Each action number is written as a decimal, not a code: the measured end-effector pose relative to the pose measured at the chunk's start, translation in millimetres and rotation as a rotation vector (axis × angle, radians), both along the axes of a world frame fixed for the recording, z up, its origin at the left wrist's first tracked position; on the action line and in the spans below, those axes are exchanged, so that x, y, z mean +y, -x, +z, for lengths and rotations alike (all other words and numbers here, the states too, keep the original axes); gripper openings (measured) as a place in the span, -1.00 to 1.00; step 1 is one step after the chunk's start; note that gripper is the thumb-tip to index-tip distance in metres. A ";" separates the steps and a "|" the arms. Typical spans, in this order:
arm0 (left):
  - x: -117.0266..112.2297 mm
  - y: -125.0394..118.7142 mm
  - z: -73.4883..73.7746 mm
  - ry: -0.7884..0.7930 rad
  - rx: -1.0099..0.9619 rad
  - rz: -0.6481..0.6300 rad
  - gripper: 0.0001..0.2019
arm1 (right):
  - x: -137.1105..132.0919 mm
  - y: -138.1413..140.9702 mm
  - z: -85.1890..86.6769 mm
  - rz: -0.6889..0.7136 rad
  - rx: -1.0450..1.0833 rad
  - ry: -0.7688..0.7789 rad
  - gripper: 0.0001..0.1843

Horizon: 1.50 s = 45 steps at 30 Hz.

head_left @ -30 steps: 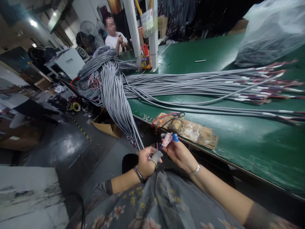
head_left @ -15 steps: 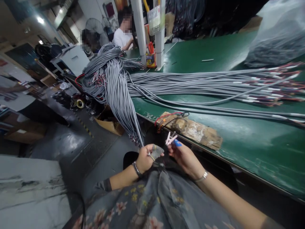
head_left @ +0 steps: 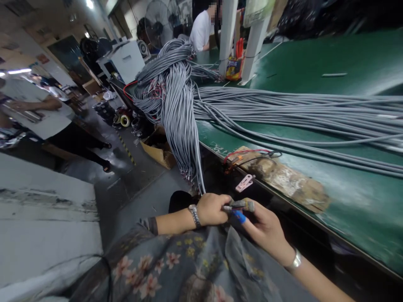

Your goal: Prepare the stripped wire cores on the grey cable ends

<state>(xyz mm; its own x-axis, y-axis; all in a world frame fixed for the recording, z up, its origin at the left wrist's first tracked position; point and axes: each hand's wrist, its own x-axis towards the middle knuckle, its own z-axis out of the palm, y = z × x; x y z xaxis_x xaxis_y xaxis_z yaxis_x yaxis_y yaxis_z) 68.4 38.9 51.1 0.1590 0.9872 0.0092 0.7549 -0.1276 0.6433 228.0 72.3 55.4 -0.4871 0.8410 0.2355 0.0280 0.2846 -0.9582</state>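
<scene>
My left hand (head_left: 211, 209) is closed round the end of a grey cable (head_left: 200, 178) that comes down from the hanging bundle. A short tip of the cable pokes out past its fingers. My right hand (head_left: 267, 228) meets it there, with blue tape on the thumb and a grey cover on a fingertip. Its thumb and finger pinch the thin wires (head_left: 235, 206) at the cable's end. Just above my hands, a pink clip (head_left: 244, 183) sits by the bench edge, touched by neither hand.
Grey cables (head_left: 252, 100) stretch across the green bench (head_left: 371, 201), and a thick bundle (head_left: 181, 100) hangs off its corner. A worn wooden board (head_left: 292, 184) with red and black leads lies along the edge. A cardboard box (head_left: 159, 147) is on the floor. Two people (head_left: 200, 31) (head_left: 47, 113) are farther off.
My right hand has left the pink clip and come against my left hand, pinching the wires at the cable's end. The view has swung left, and a standing person shows more fully.
</scene>
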 end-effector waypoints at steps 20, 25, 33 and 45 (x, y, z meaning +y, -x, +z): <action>-0.1 1.2 1.7 0.127 -0.558 0.055 -0.85 | 10.0 5.3 -5.3 -0.070 0.152 0.351 -0.82; 2.7 2.8 2.7 0.061 -0.387 -0.006 -0.82 | 9.7 9.3 -11.1 -0.055 0.234 0.566 -0.75; 1.9 -2.2 3.2 0.362 -0.792 0.277 -0.58 | 7.1 14.0 -11.7 -0.105 0.248 0.634 -0.60; -2.1 -1.9 -3.4 0.397 -0.927 0.421 -0.60 | 12.5 19.9 -7.8 0.023 0.123 0.501 -0.59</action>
